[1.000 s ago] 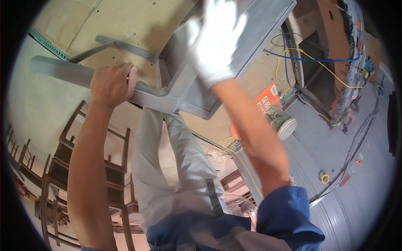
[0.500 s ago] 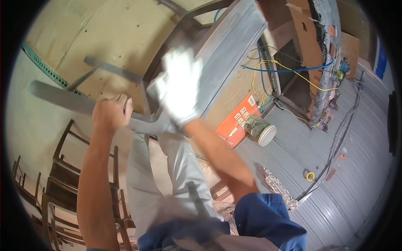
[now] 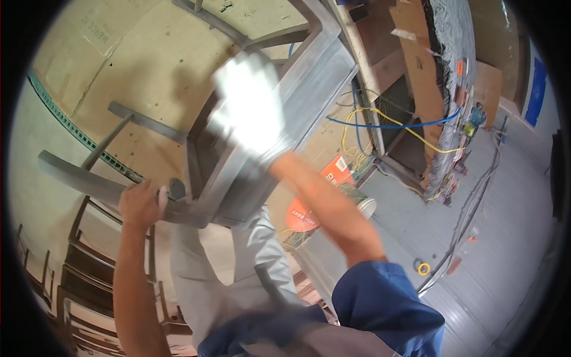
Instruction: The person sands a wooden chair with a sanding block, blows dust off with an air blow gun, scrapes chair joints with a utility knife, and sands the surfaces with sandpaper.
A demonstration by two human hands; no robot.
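A grey wooden chair frame (image 3: 309, 98) lies tipped over in front of me, its seat panel slanting up to the right and its legs pointing left. My left hand (image 3: 143, 202), bare, is closed round the chair's nearest leg, close to the seat corner. In a white glove, my right hand (image 3: 250, 110) is over the edge of the seat frame. Motion smears its fingers, so their pose and any small thing under the palm cannot be made out.
Under the chair is a tan board (image 3: 143, 65) with a teal slotted edge strip (image 3: 65, 122). Dark chairs (image 3: 89, 268) stand lower left. Right are a bucket (image 3: 367, 208), blue hose (image 3: 392, 126), yellow cord (image 3: 437, 149), a cardboard-sided frame (image 3: 410, 71) and a yellow ring (image 3: 423, 269).
The gloved right hand has moved farther up along the seat frame. The chair and my left hand on its leg sit lower in the picture, and the whole view has shifted somewhat.
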